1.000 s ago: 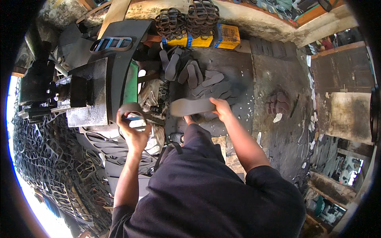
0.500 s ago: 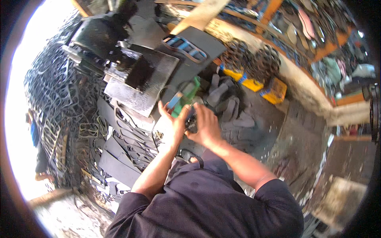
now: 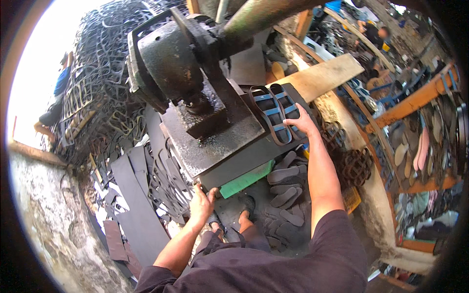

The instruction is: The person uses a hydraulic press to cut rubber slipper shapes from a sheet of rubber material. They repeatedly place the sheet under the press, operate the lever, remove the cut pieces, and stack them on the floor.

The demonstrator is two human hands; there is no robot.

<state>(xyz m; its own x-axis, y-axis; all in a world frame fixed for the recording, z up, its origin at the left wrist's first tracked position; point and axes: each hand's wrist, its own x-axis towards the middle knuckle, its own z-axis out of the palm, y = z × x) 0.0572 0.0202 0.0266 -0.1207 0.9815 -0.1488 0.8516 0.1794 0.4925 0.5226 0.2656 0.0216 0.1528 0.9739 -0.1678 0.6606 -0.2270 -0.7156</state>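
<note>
Two frames [image 3: 272, 112] with blue crossbars are laid side by side on the dark sheet [image 3: 234, 163], just beyond the metal plate [image 3: 239, 132] of the press [image 3: 171, 63]. The hands are held well apart. The right hand [image 3: 305, 123] is placed at the outer frame, thumb and fingers spread over its rim; whether the rim is clamped cannot be told. The left hand [image 3: 201, 205], thumb and fingers parted, is held at the near corner of the sheet; contact there cannot be confirmed. For good control, a frame should be grasped by rim and crossbar together, so that twisting is avoided. It should be lifted level, without the neighbouring frame being dragged. The sheet should be steadied at its near corner, and fingers should be positioned clear of the press.
</note>
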